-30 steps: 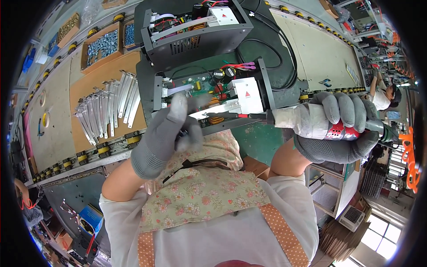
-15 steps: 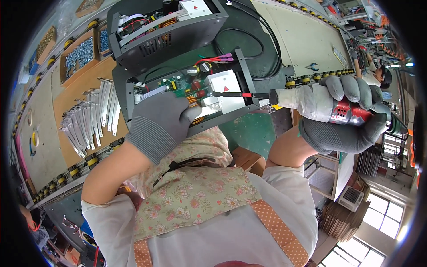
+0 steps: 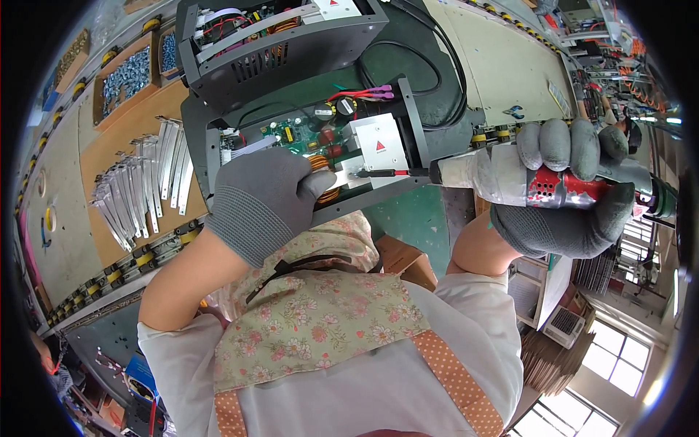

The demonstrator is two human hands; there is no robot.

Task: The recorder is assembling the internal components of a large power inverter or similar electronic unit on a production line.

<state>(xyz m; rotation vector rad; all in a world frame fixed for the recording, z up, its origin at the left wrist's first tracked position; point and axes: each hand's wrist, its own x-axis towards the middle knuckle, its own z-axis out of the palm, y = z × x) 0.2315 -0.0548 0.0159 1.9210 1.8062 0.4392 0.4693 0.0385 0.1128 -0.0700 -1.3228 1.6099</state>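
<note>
On the dark pallet (image 3: 400,64), the rear chassis (image 3: 298,65) and front chassis (image 3: 371,199) leave a narrow gap (a thin black cable (image 3: 271,110) arcs across it). Looped cables (image 3: 460,73) bar the right edge; the electric screwdriver (image 3: 557,189) blocks the near right corner. Beyond, a hand could pass over cream tabletop (image 3: 499,73), around pliers (image 3: 514,112).

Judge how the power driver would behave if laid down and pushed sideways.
The power driver would probably roll, since its barrel looks rounded. Its long, slim bit may catch on things as it turns. With the bulky body behind that thin bit, the weight likely sits toward the back.
</note>
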